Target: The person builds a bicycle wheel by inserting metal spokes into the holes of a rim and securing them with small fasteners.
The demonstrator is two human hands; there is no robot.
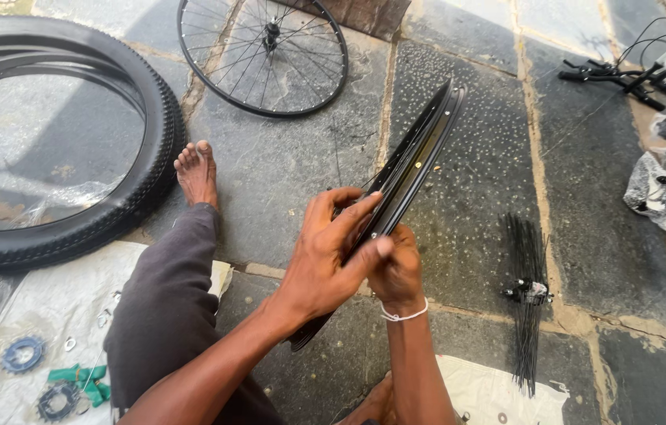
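Fingers [364,211] of the left hand [325,260] curl closed over the near edge of a bare black bicycle rim [416,161], thumb pressed along its face; the right hand [397,271] grips the same rim from below, fingers wrapped behind it and mostly hidden. The rim stands edge-on above the stone floor [475,205], between the person's legs. A bundle of black spokes [528,291] lies to the right, a spoked wheel [264,53] and a knobbly tyre [57,142] beyond, sprockets [22,354] on the white sheet. Risk, as judged: the rim, held only at its near arc, may twist or slip and strike the floor.
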